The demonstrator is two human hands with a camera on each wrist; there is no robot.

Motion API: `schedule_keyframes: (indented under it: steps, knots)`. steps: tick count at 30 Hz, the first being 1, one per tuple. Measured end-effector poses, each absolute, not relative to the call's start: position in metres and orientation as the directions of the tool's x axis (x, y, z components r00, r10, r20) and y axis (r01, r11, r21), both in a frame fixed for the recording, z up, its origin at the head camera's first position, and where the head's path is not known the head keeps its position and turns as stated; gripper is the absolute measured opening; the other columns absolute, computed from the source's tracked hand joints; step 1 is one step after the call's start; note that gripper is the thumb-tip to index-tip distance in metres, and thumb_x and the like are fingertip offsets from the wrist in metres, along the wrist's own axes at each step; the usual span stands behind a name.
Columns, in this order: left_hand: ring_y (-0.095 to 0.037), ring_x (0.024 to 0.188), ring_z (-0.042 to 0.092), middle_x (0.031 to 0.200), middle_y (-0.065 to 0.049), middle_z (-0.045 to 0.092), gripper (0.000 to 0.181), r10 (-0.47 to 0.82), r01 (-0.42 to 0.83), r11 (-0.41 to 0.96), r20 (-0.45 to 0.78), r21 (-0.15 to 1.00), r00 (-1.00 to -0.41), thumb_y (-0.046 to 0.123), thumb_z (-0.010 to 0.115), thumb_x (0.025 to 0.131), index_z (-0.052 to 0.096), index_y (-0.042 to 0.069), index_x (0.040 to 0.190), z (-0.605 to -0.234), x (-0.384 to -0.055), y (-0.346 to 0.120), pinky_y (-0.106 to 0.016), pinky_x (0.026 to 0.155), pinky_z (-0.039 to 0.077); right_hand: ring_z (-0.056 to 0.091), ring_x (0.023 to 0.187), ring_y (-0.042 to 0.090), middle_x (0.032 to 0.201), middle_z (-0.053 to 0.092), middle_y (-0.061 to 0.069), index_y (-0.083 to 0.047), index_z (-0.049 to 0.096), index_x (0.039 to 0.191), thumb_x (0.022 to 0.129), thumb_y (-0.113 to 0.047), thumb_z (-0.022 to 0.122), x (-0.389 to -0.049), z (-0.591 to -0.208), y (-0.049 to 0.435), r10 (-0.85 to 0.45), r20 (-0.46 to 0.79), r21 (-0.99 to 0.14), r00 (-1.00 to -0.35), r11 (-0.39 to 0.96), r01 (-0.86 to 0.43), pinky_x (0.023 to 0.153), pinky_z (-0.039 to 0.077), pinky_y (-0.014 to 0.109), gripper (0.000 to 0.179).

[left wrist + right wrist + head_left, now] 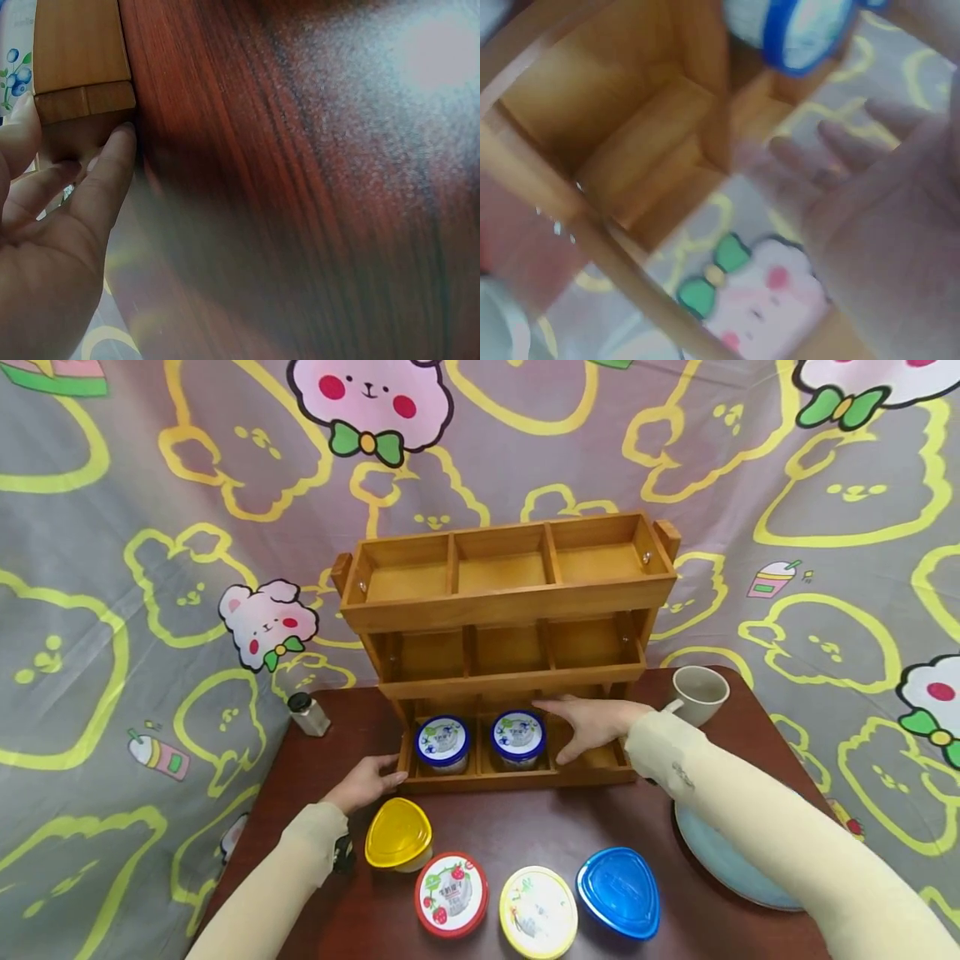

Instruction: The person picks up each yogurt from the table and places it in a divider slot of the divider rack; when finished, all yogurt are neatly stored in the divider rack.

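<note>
A three-tier wooden rack (510, 599) stands at the back of the table. In its bottom tier, one blue-rimmed tub (442, 739) sits in the left compartment and a second blue-rimmed tub (518, 733) in the middle one. My left hand (363, 786) pinches the rack's lower left corner; the left wrist view shows thumb and fingers on either side of the wooden edge (84, 45). Over the right bottom compartment, my right hand (592, 725) has its fingers spread beside the middle tub. In the right wrist view the hand (889, 217) looks apart from that tub (799, 30).
Along the front lie a yellow-lidded tub (399, 833), a red-rimmed tub (451, 894), a yellow-rimmed tub (538, 912) and a blue-lidded container (619, 892). A mug (701, 693) and light-blue plate (738, 860) are on the right, a small black-capped jar (309, 714) on the left.
</note>
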State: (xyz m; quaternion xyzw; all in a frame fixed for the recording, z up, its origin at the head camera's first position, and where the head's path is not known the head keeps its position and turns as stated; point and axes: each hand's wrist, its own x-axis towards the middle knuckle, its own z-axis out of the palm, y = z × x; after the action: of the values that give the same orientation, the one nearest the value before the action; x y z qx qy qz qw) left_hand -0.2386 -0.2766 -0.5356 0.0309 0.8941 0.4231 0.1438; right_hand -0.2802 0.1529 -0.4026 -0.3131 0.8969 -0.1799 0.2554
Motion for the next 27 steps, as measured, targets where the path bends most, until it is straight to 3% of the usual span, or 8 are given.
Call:
schedule_keyframes:
  steps: [3, 7, 13, 18, 22, 25, 27]
  knots:
    - [-0.028, 0.096, 0.069, 0.129, -0.030, 0.058, 0.054, 0.175, -0.070, 0.638, -0.233, 0.767, -0.956, 0.014, 0.065, 0.097, 0.046, -0.014, 0.140, -0.536, -0.238, -0.278, -0.042, 0.081, 0.059, 0.033, 0.139, 0.044, 0.158, 0.022, 0.025, -0.013, 0.022, 0.159, 0.085, -0.045, 0.077, -0.252, -0.387, 0.172, -0.626, -0.241, -0.440, -0.742, 0.752, -0.491, 0.109, 0.036, 0.058, 0.098]
    - [-0.034, 0.099, 0.068, 0.136, -0.035, 0.050, 0.057, 0.194, -0.082, 0.604, -0.246, 0.793, -0.950, 0.014, 0.063, 0.098, 0.041, -0.017, 0.141, -0.536, -0.237, -0.279, -0.043, 0.082, 0.058, 0.047, 0.129, 0.042, 0.148, 0.038, 0.025, -0.005, 0.031, 0.155, 0.086, -0.050, 0.074, -0.205, -0.376, 0.197, -0.567, -0.038, -0.406, -0.823, 0.761, -0.506, 0.103, 0.043, 0.056, 0.093]
    - [-0.037, 0.100, 0.068, 0.136, -0.036, 0.049, 0.057, 0.208, -0.077, 0.586, -0.242, 0.806, -0.948, 0.013, 0.062, 0.099, 0.039, -0.017, 0.142, -0.535, -0.236, -0.280, -0.043, 0.082, 0.058, 0.047, 0.127, 0.039, 0.146, 0.041, 0.020, -0.007, 0.032, 0.154, 0.085, -0.055, 0.072, -0.124, -0.383, 0.227, -0.389, 0.088, -0.517, -0.917, 0.769, -0.376, 0.098, 0.045, 0.061, 0.093]
    - [-0.038, 0.102, 0.067, 0.138, -0.037, 0.046, 0.057, 0.209, -0.069, 0.591, -0.235, 0.803, -0.949, 0.013, 0.061, 0.099, 0.038, -0.018, 0.142, -0.534, -0.238, -0.280, -0.043, 0.082, 0.058, 0.049, 0.123, 0.034, 0.144, 0.042, 0.016, -0.017, 0.027, 0.157, 0.080, -0.048, 0.080, -0.071, -0.419, 0.233, -0.253, 0.184, -0.594, -0.950, 0.741, -0.312, 0.091, 0.050, 0.058, 0.098]
    - [-0.039, 0.104, 0.066, 0.139, -0.037, 0.045, 0.058, 0.222, -0.063, 0.584, -0.234, 0.810, -0.946, 0.013, 0.061, 0.099, 0.037, -0.018, 0.142, -0.534, -0.238, -0.277, -0.043, 0.082, 0.058, 0.048, 0.124, 0.032, 0.145, 0.039, 0.015, -0.022, 0.021, 0.159, 0.074, -0.042, 0.087, -0.042, -0.454, 0.229, -0.181, 0.176, -0.672, -0.968, 0.696, -0.252, 0.090, 0.055, 0.044, 0.109]
    - [-0.038, 0.104, 0.066, 0.140, -0.037, 0.045, 0.058, 0.222, -0.072, 0.577, -0.241, 0.814, -0.945, 0.012, 0.062, 0.099, 0.037, -0.018, 0.142, -0.534, -0.238, -0.276, -0.043, 0.083, 0.058, 0.044, 0.129, 0.039, 0.150, 0.032, 0.019, -0.022, 0.014, 0.160, 0.071, -0.041, 0.089, -0.030, -0.475, 0.225, -0.150, 0.097, -0.749, -0.984, 0.640, -0.171, 0.093, 0.053, 0.046, 0.118]
    - [-0.038, 0.103, 0.067, 0.139, -0.036, 0.046, 0.058, 0.216, -0.077, 0.584, -0.246, 0.808, -0.945, 0.012, 0.062, 0.099, 0.038, -0.017, 0.143, -0.534, -0.238, -0.275, -0.043, 0.083, 0.058, 0.043, 0.130, 0.044, 0.152, 0.029, 0.022, -0.021, 0.010, 0.160, 0.069, -0.042, 0.090, -0.027, -0.484, 0.222, -0.133, 0.013, -0.786, -0.991, 0.612, -0.092, 0.093, 0.051, 0.054, 0.123]
